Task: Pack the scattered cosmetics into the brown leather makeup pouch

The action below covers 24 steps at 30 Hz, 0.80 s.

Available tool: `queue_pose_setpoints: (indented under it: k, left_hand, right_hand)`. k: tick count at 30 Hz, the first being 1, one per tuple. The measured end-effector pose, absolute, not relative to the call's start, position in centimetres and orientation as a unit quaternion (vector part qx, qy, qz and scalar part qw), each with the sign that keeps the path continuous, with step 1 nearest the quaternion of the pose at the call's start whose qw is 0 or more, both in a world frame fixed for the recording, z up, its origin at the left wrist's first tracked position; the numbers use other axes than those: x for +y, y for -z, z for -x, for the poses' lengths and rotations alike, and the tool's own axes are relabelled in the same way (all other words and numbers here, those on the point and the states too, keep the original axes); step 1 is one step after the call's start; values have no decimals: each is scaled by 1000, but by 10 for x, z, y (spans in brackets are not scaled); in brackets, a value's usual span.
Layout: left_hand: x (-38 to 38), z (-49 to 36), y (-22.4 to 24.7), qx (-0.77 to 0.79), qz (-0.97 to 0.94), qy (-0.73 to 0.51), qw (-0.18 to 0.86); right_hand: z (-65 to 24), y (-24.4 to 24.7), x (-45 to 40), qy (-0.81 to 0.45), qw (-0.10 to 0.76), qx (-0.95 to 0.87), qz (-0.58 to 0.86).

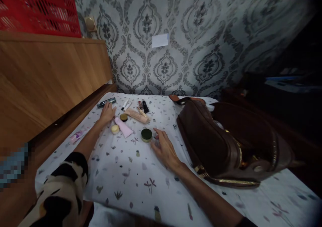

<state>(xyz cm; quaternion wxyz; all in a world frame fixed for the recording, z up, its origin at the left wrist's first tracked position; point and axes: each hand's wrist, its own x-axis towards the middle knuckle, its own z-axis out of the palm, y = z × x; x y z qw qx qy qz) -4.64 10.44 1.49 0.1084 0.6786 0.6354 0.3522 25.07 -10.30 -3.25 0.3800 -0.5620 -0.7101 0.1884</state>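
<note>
At the far left of the cloth lies a dark, shiny cylindrical container [106, 102]. The fingers of my left hand [107, 112] reach its near side, thumb held apart; whether they touch it is hard to tell. A round jar with a dark green lid [146, 135] stands just left of my right hand [164, 149], whose fingers are spread and hold nothing. Between the hands lie a pink squeeze tube [123, 127], a small cream-lidded jar [115, 129], a brown-lidded jar [123, 117] and a beige tube [138, 116].
A brown leather bag [203, 136] sits unzipped on the right. Behind the tubes lie a black tube [145, 106] and a small white tube [124, 104]. A purple-pink item [76, 137] rests near the left edge. Wooden furniture [50, 65] carries a red basket [40, 12].
</note>
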Motion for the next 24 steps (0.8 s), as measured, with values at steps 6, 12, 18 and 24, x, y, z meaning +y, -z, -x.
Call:
queue_pose_setpoints:
  k: [6,12,18,24]
  left_hand:
    - [53,33,27,612,-651,-412,182]
    - [25,5,37,573,-646,-458,211]
    - [67,1,12,555,-679,-449,171]
    - [139,51,-29,645,-710,-281,-31]
  right_hand:
    - [-251,36,-103,-176,398,-714,549]
    - [-251,33,-104,-173,380,-721,553]
    - [-251,31,-105,-174,368,-720,562]
    - [-251,30,-105,-165,369,-717,568]
